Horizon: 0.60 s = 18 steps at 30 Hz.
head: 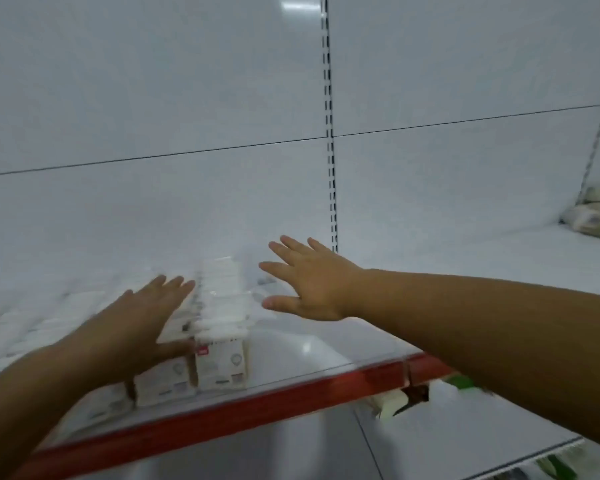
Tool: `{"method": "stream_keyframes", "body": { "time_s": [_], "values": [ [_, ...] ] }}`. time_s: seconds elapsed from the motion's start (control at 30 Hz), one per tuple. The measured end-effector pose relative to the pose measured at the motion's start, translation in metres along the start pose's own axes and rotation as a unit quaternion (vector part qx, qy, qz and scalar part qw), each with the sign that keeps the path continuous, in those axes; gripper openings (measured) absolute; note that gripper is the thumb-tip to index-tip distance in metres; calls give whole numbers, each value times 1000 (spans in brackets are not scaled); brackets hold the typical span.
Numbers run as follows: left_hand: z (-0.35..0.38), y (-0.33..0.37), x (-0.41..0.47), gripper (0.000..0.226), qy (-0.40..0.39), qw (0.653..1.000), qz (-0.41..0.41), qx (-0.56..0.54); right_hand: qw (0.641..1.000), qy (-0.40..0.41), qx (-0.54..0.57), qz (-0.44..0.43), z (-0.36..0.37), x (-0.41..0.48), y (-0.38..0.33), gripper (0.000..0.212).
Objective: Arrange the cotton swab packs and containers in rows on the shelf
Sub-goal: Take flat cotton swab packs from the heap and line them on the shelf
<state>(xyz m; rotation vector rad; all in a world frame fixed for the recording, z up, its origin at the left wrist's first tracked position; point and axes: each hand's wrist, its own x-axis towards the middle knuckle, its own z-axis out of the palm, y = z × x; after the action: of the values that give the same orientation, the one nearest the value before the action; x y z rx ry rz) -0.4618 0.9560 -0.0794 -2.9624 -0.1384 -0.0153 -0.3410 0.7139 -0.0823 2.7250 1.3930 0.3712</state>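
The left hand [142, 320] lies flat, fingers straight, on the packs [222, 306], which stand in rows under it and just to its right, near the shelf's [257, 403] red front edge. The right hand [312, 285] is spread open, holding nothing, with the last row just to its left; blur hides whether they touch.

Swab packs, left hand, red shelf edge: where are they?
swab packs [222, 303]: head view, white tops of the right-hand row.
left hand [136, 323]: head view, back of the hand.
red shelf edge [257, 405]: head view, middle of the strip.
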Motion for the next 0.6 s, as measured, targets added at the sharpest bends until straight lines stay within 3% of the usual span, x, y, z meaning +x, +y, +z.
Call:
{"method": "stream_keyframes", "body": {
  "time_s": [0.1, 0.33, 0.4, 0.53, 0.6],
  "values": [
    [-42, 59, 31, 89, 61, 997, 13, -51, 994, -43, -87, 48, -10, -56, 65, 71],
    [-90, 316, 108, 53, 168, 955, 192, -154, 986, -23, -72, 149, -17, -243, 191, 67],
    [-91, 386, 120, 55, 164, 945, 239, -155, 979, -29, -62, 192, -15, -305, 224, 68],
    [-92, 512, 140, 64, 75, 938, 317, -114, 959, -79, -72, 262, -21, -421, 284, 68],
    [-100, 569, 146, 63, 78, 922, 353, -135, 945, -72, -62, 312, -28, -464, 313, 67]
  ]
}}
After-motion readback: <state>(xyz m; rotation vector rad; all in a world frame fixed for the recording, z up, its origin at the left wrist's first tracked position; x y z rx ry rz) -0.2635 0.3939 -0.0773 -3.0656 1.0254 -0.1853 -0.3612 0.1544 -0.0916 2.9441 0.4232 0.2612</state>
